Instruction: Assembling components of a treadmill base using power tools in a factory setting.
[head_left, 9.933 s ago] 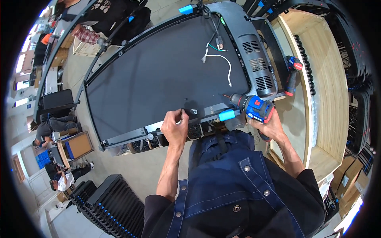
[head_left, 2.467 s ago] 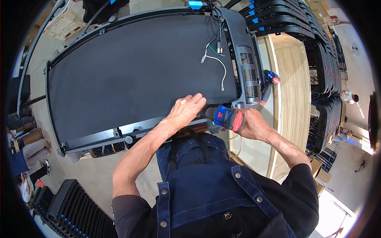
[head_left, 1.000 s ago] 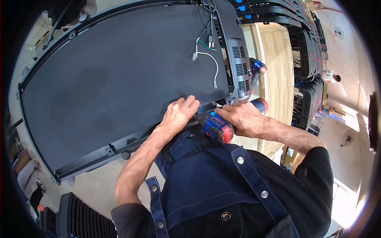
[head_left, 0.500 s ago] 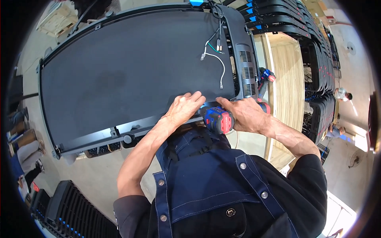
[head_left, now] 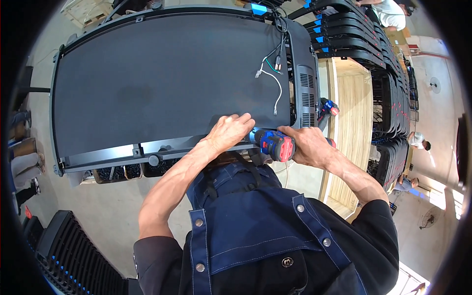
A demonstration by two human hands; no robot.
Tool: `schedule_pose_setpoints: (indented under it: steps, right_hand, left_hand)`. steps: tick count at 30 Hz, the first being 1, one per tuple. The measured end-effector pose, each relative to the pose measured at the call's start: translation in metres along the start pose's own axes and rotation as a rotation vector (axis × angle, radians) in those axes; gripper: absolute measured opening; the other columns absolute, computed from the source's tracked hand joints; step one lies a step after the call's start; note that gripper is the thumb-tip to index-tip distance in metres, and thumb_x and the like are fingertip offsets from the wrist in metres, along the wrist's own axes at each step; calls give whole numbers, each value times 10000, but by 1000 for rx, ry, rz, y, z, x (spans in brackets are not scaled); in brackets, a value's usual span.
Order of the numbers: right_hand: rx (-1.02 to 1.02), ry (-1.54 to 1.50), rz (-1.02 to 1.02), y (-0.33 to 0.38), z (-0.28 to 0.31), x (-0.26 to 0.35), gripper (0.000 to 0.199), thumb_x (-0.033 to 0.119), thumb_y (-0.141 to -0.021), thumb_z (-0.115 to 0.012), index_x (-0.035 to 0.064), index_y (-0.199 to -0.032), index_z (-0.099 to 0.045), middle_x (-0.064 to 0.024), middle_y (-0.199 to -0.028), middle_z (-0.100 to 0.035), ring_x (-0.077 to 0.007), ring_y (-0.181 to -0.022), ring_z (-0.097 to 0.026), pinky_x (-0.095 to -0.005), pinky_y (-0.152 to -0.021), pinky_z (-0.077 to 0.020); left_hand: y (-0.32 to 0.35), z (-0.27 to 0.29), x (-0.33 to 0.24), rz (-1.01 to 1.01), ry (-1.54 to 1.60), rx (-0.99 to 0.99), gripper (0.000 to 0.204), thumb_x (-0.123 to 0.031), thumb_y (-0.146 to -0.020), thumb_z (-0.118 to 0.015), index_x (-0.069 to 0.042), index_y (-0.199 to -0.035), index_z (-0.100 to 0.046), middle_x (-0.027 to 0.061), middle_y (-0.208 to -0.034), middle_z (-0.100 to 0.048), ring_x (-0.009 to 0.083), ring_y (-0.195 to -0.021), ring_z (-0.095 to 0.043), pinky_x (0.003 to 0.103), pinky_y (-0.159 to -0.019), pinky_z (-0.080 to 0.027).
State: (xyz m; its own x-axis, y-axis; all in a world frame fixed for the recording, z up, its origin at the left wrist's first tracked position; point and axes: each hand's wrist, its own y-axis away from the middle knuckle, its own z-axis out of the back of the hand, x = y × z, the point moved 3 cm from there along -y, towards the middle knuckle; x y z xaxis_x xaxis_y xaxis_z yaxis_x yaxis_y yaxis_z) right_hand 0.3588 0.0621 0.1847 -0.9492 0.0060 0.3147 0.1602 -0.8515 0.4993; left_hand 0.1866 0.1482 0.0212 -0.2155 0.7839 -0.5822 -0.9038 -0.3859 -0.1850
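A treadmill base with a flat black running belt (head_left: 167,78) lies in front of me. My right hand (head_left: 314,146) is closed round the grip of a blue, black and red cordless drill (head_left: 276,145). The drill lies level at the near side rail (head_left: 184,150), its nose pointing left. Close by the nose, my left hand (head_left: 230,129) bends its fingers over the rail and belt edge. What those fingers pinch, if anything, is hidden. Loose white, green and black wires (head_left: 277,88) rest on the belt near the vented motor cover (head_left: 308,93).
A second cordless drill (head_left: 328,107) stands right of the motor cover, beside a wooden crate (head_left: 350,98). Black curved frames (head_left: 349,49) are stacked at the far right. Another stack of black parts (head_left: 73,250) stands lower left. People are visible at the edges, including one in white (head_left: 391,14).
The whole view has shifted and tilted slightly, so the treadmill appears a little turned. The drill sits slightly farther right of my left hand. Both hands keep nearly the same pose.
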Motion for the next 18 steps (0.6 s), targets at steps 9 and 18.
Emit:
schedule_pose_setpoints:
  steps: [9, 18]
  right_hand:
    - [-53, -124, -104, 20, -7, -8, 502, 113, -766, -772, 32, -1249, -661, -237, -826, -723, -424, -798, -718, -483, -720, -579]
    - [-208, -408, -126, 48, -19, -25, 469, 140, -763, -831, 18, -1190, -680, -179, -970, -745, -343, -902, -726, -421, -826, -578]
  left_hand:
    - [-6, 8, -6, 27, 50, 13, 171, -94, -871, -680, -59, -971, -546, 100, -972, -565, 310, -902, -680, 458, -728, -584]
    - [8, 60, -24, 90, 229, -73, 353, -13, -841, -730, -51, -1161, -585, 123, -1001, -569, 349, -904, -635, 472, -801, -538]
